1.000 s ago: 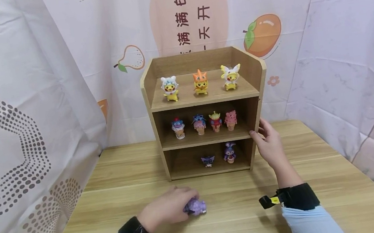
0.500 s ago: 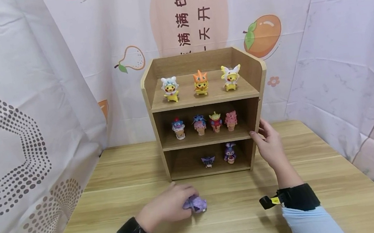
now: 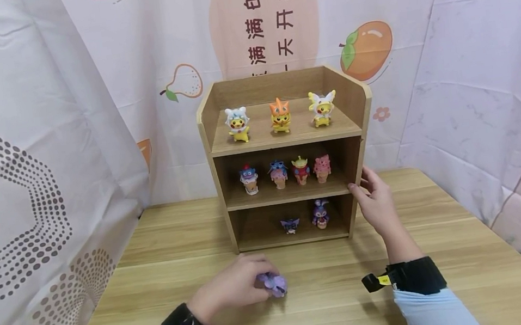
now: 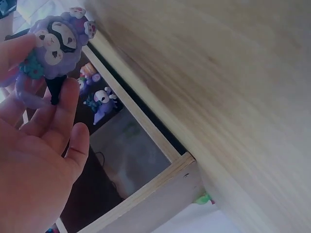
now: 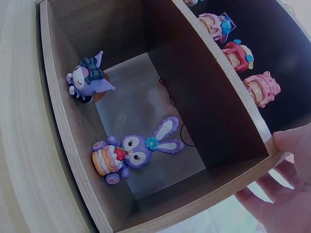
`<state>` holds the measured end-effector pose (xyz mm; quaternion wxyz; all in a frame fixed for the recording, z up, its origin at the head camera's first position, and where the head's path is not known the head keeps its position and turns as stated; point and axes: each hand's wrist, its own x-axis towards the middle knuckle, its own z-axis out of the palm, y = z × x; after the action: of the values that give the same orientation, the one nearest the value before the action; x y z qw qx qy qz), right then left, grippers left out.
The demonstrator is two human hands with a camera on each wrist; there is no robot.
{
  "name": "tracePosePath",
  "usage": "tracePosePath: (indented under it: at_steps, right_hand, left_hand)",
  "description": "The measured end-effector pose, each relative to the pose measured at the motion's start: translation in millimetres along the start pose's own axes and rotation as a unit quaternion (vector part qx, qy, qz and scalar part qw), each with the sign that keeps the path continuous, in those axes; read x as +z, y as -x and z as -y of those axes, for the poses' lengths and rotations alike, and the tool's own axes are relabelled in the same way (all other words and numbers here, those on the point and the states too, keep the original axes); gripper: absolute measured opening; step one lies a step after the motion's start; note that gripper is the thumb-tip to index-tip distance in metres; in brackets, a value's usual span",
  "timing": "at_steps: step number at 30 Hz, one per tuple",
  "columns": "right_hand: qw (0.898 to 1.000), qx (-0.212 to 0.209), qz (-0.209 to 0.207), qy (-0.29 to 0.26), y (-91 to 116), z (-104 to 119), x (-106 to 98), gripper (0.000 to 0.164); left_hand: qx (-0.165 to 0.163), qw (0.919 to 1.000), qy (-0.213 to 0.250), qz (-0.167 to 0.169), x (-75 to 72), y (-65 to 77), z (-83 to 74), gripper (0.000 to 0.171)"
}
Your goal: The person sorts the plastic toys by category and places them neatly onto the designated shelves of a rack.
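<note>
My left hand (image 3: 238,283) pinches a small purple figurine (image 4: 54,42) just in front of the wooden shelf unit (image 3: 287,141). In the left wrist view this figurine shows a white face, a black mask-like patch and a teal flower; my fingers cover part of it. With thumb and fingers, my right hand (image 5: 286,189) grips the front edge of the unit's right side panel. The bottom compartment holds a purple rabbit figurine (image 5: 137,151) with a cake and, left of it, a purple-and-black figurine (image 5: 90,81) with pointed ears.
On the top board stand three yellow figurines in hoods, one of them the orange-hooded figurine (image 3: 280,116). Several ice-cream-cone figurines, including a pink one (image 3: 322,168), line the middle compartment. The unit stands on a wooden table (image 3: 329,307) before a printed curtain (image 3: 149,29).
The purple figurine has turned in my left fingers, while that hand has shifted only slightly. My right hand has stayed on the side panel.
</note>
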<state>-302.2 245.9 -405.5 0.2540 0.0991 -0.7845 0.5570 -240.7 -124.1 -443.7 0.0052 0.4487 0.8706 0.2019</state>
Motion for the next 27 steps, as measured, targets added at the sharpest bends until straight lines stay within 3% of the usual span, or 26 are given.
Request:
tracePosePath:
  at_steps: [4, 10, 16, 21, 27]
  right_hand:
    - [1.0, 0.002, -0.001, 0.001, -0.1, 0.2, -0.2, 0.055]
    - [1.0, 0.001, 0.001, -0.001, 0.3, 1.0, -0.2, 0.056]
    - [1.0, 0.009, 0.009, 0.005, 5.6, 25.1, 0.2, 0.055]
    - [1.0, 0.003, 0.007, -0.001, 0.0, 3.8, 0.2, 0.056]
    - [1.0, 0.008, 0.01, 0.004, 1.5, 7.3, -0.1, 0.056]
  left_hand:
    - [0.005, 0.9999, 0.01, -0.008, 1.3, 0.0, 0.5, 0.032]
    - [-0.016, 0.9998, 0.008, 0.002, 2.5, -1.7, 0.1, 0.033]
    - [-0.019, 0.9997, 0.007, 0.01, 3.0, -3.8, -0.6, 0.038]
    - [-0.024, 0.9995, 0.008, 0.017, 4.3, -5.9, -2.1, 0.038]
    - [-0.023, 0.9995, 0.003, 0.019, 5.9, -9.1, -3.0, 0.033]
